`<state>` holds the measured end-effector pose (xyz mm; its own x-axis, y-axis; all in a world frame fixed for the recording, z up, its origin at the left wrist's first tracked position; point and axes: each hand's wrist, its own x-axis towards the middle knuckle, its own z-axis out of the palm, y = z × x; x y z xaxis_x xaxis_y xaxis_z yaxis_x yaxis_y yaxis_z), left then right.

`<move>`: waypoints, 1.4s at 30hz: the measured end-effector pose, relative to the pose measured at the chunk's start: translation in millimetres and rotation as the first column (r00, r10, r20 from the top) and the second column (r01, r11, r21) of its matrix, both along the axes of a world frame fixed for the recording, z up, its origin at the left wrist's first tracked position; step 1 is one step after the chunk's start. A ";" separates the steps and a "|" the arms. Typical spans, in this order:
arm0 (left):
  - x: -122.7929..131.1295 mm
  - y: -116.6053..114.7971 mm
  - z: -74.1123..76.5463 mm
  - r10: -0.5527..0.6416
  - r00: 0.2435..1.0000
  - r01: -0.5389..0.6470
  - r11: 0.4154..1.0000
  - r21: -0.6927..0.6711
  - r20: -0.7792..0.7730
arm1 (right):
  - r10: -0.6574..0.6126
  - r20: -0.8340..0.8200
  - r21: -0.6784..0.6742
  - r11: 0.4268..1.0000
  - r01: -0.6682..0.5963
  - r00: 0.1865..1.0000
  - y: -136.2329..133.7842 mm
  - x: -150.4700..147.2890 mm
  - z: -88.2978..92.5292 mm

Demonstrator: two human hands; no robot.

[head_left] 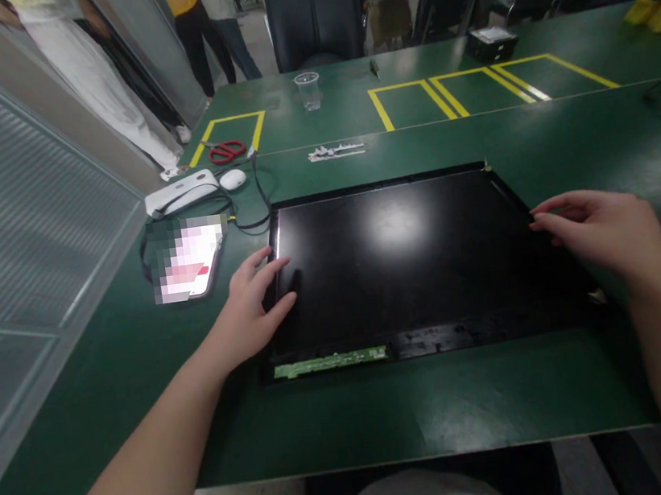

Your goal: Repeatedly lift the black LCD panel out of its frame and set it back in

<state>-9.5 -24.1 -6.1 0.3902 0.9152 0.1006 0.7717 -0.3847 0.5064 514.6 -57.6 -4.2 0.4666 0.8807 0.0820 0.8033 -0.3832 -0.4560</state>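
A flat black display panel [430,267] with a dark frame lies on the green table. A thin green circuit board [330,362] runs along the left part of its near edge. My left hand [258,302] rests at the panel's left edge, its fingers spread over the border. At the right edge, my right hand [602,232] has thumb and fingertips pinched together against the frame; whatever is between them is too small to make out. Small pale tabs show at the panel's right corners.
Left of the panel are a phone [201,260], a white device [182,192] with black cables, a white mouse-like object [233,180] and red scissors [226,151]. Beyond it lie white strips [336,151], a clear cup [308,91] and a black box [492,44]. People stand behind the table [391,426].
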 end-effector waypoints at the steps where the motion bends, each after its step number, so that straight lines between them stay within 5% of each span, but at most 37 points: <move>1: -1.8 0.1 2.9 -0.008 1.000 0.008 1.000 0.012 -0.011 | -0.031 -0.012 -0.023 0.999 0.031 0.999 0.0 -1.7 2.1; 8: -15.0 5.6 11.5 0.086 0.977 -0.058 0.988 0.144 -0.194 | -0.058 -0.088 -0.010 0.998 0.058 0.994 0.8 -1.7 2.7; 13: -15.2 6.9 5.3 0.088 0.958 -0.068 0.994 0.080 -0.274 | -0.065 -0.064 -0.003 0.998 0.065 0.996 1.3 -0.8 2.8; 42: -7.3 4.2 -6.4 0.014 0.978 -0.010 1.000 0.017 -0.208 | -0.057 -0.213 0.023 0.998 0.064 0.975 4.3 8.9 -6.1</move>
<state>-16.7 -19.9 -12.6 0.3930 0.9189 0.0324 0.8644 -0.3813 0.3278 523.5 -53.3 -10.3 0.5285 0.8490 0.0006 0.6625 -0.4120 -0.6256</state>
